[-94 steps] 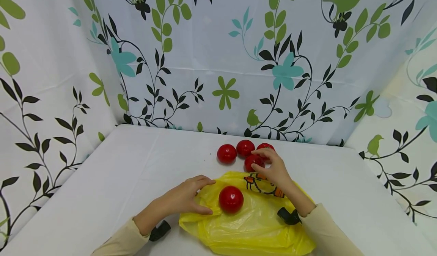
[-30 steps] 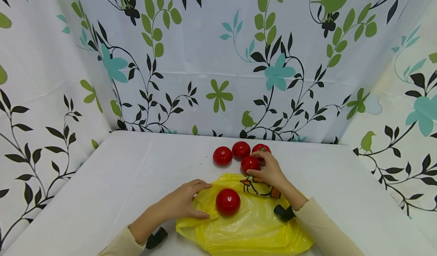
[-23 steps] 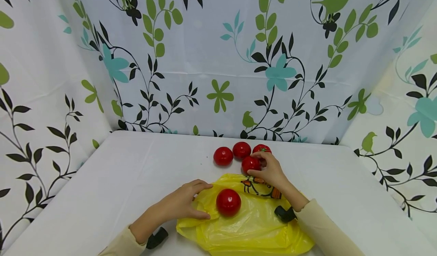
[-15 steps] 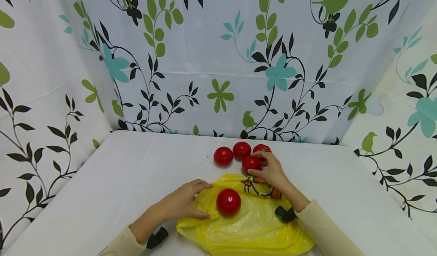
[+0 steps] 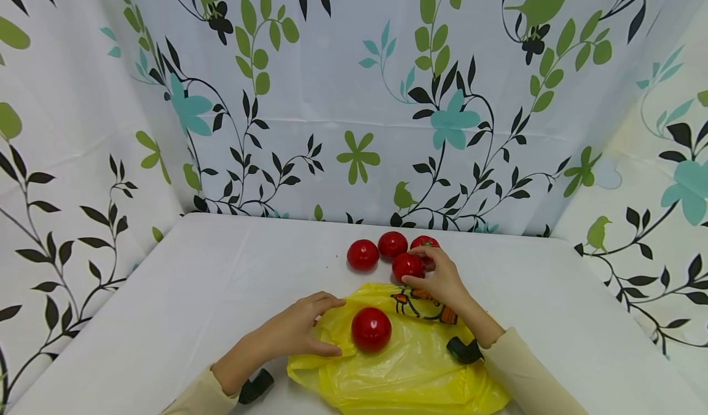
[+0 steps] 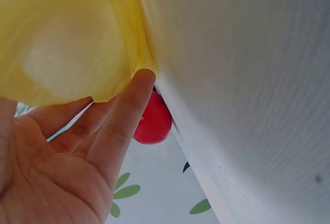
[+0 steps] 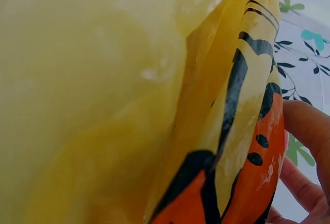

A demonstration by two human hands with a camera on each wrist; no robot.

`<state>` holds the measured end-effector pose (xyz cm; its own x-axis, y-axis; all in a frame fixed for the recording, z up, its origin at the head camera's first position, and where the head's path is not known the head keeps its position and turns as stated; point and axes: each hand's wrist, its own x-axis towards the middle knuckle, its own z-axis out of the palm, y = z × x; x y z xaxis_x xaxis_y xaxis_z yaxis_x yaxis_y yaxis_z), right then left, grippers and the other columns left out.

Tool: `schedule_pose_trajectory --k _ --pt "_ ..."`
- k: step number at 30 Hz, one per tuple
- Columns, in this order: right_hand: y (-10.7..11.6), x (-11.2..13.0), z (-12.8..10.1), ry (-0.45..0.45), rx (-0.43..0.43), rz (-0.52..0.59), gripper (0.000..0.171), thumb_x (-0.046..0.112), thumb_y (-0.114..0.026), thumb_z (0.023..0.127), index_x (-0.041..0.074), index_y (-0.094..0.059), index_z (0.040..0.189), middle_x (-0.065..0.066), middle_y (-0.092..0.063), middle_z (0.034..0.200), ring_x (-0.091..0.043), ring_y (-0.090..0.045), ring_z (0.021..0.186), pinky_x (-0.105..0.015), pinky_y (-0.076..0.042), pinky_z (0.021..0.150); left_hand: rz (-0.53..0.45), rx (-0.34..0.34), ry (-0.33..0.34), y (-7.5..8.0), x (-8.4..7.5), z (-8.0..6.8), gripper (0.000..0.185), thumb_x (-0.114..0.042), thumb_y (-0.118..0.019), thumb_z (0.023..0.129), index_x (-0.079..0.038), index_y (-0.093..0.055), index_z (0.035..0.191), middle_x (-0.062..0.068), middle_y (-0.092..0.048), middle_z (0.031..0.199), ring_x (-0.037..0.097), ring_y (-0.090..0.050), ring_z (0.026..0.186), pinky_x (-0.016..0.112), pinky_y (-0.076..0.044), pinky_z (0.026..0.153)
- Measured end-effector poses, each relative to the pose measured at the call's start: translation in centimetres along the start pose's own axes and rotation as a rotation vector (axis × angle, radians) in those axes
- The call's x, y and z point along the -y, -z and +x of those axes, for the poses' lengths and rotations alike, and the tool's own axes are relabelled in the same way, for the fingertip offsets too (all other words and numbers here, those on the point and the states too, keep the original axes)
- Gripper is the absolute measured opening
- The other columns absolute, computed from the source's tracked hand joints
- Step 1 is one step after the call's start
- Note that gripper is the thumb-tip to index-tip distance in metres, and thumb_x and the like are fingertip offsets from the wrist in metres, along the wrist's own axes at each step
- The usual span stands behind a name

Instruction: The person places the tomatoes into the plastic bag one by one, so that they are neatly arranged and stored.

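Observation:
A yellow plastic bag [image 5: 398,372] with an orange and black print lies spread on the white table. On top of it sits a large red tomato [image 5: 371,329]. My left hand [image 5: 295,329] rests at the bag's left side, thumb and fingers spread apart; in the left wrist view its fairly straight fingers touch the yellow plastic. Past the bag's far edge, my right hand [image 5: 442,276] holds the nearest tomato [image 5: 407,268] of a small group between thumb and fingers. The right wrist view shows mostly bag, with part of the right hand [image 7: 309,157] behind it and its grip hidden.
Behind the held tomato stand a left tomato [image 5: 362,255], a middle tomato [image 5: 393,245] and a partly covered tomato [image 5: 424,241] with a green top. A patterned curtain [image 5: 310,107] hangs at the table's far edge. Black wrist devices [image 5: 463,350] sit under both wrists.
Since the oldest frame, my right hand's thumb and fingers have closed in round the nearest tomato. The left hand, bag and other tomatoes stay put; the head view shifts slightly.

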<state>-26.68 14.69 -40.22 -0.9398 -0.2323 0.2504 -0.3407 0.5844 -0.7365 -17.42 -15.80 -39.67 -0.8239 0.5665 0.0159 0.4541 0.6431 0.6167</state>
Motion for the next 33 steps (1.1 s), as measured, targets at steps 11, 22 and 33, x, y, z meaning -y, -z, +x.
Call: schedule_pose_trajectory --k 11,22,33 --pt "0.3 0.3 -0.3 -0.007 -0.024 0.029 0.051 0.017 -0.083 0.078 0.008 -0.060 0.124 -0.016 -0.055 0.124 -0.031 -0.057 0.101 -0.044 -0.056 0.085 -0.002 0.007 0.012 0.0 0.0 0.1 0.076 -0.045 -0.079 0.079 -0.009 -0.052 0.141 0.006 -0.051 0.140 0.023 -0.052 0.123 0.041 -0.049 0.100" --pt "0.4 0.9 -0.7 -0.021 -0.038 0.065 0.051 0.018 -0.082 0.080 0.011 -0.060 0.125 -0.016 -0.052 0.128 -0.033 -0.056 0.105 -0.040 -0.058 0.083 0.019 -0.002 -0.003 0.0 -0.1 0.0 0.077 -0.045 -0.079 0.079 -0.008 -0.052 0.140 0.007 -0.052 0.139 0.024 -0.053 0.122 0.041 -0.049 0.100" --pt "0.5 1.3 -1.0 -0.004 -0.034 0.108 0.051 0.017 -0.082 0.080 0.010 -0.059 0.126 -0.017 -0.050 0.130 -0.034 -0.057 0.104 -0.039 -0.059 0.082 0.010 0.006 0.011 0.0 -0.2 0.0 0.077 -0.044 -0.080 0.078 -0.009 -0.052 0.140 0.007 -0.052 0.139 0.024 -0.053 0.122 0.042 -0.049 0.100"
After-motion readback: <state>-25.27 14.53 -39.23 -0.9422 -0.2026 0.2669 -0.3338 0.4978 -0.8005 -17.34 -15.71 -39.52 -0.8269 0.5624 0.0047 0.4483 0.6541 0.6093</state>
